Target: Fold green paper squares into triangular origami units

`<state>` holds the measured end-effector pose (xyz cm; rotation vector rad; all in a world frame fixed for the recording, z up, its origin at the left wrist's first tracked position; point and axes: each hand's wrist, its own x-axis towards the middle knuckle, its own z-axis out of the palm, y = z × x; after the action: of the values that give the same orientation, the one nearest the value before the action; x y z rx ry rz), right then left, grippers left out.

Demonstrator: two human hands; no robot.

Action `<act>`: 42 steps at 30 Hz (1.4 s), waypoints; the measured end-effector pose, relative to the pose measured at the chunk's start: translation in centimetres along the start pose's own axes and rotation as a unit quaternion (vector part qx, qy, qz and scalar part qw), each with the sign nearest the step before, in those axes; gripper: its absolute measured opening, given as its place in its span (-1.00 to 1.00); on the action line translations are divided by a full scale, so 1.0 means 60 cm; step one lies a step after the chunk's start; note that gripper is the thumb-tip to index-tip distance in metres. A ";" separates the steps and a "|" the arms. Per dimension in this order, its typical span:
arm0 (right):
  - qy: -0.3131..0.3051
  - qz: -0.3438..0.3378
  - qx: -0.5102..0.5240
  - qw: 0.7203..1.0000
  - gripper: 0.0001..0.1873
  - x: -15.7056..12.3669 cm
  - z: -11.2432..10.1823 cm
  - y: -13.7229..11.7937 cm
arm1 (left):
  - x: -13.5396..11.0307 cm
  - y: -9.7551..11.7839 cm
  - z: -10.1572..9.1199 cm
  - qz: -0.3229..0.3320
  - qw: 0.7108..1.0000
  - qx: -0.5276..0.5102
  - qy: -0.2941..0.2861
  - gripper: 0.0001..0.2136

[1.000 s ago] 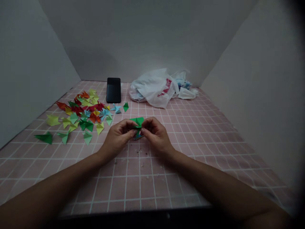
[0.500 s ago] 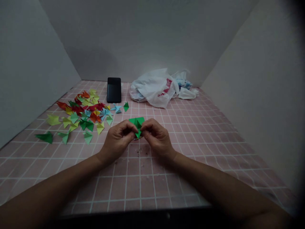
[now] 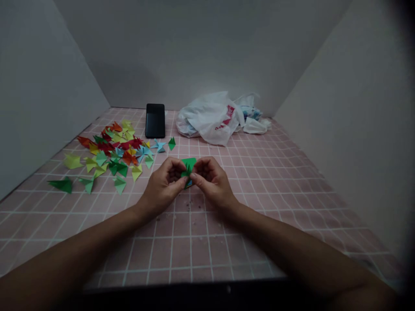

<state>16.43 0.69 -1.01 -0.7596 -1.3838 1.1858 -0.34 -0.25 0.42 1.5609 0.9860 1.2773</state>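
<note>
Evidently thin and crisply creased, a small folded green paper piece (image 3: 188,169) is held upright at the centre, above a flat green rounded-corner pad (image 3: 192,161). Its sides are pinched by the left hand (image 3: 162,183) and the right hand (image 3: 214,183), thumb and forefinger nearly closed in each, the other fingers curled. From there, a loose spread of pointed, multicoloured folded-paper shapes (image 3: 120,169) is seen toward nine and ten o'clock. A smooth black rectangular phone-like slab (image 3: 155,121) is set at eleven o'clock, and a crumpled white plastic bag with red print (image 3: 207,119) is slumped at one o'clock. Everything is carried by a pink cloth with white grid lines (image 3: 201,259), rippled toward four o'clock. Much of the pad is covered by the fingers, and what seems to be a blue patch below the paper is poorly lit. The forearms are cut off at the lower corners.
</note>
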 end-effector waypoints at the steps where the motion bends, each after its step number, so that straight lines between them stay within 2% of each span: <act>1: -0.006 0.013 0.003 1.000 -0.79 0.002 -0.001 0.001 | 0.000 -0.002 0.000 -0.001 1.000 -0.011 -0.014 -0.81; 4: -0.023 0.050 -0.003 0.999 -0.77 0.005 -0.005 0.001 | 0.001 -0.004 0.001 -0.018 0.997 -0.058 -0.051 -0.80; 9: 0.019 0.046 -0.019 0.999 -0.74 0.004 -0.006 -0.005 | 0.000 0.002 0.003 -0.082 0.991 -0.080 -0.073 -0.65; 18: 0.018 0.091 0.009 0.996 -0.70 0.006 -0.008 0.000 | 0.005 0.001 0.001 -0.120 0.984 -0.083 -0.103 -0.73; 24: 0.017 0.101 0.005 0.995 -0.70 0.005 -0.004 -0.003 | 0.007 -0.008 -0.004 -0.159 0.979 -0.100 -0.077 -0.73; 33: 0.022 0.105 0.051 0.993 -0.74 0.003 -0.006 -0.004 | 0.011 -0.003 -0.006 -0.196 0.966 -0.148 -0.084 -0.68; 42: 0.017 0.093 0.009 0.995 -0.74 0.003 -0.006 -0.003 | 0.008 -0.007 -0.007 -0.201 0.969 -0.125 -0.065 -0.73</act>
<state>16.76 0.87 -0.82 -0.9070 -1.2937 1.3214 -0.69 0.41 0.19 1.1613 0.9566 0.9601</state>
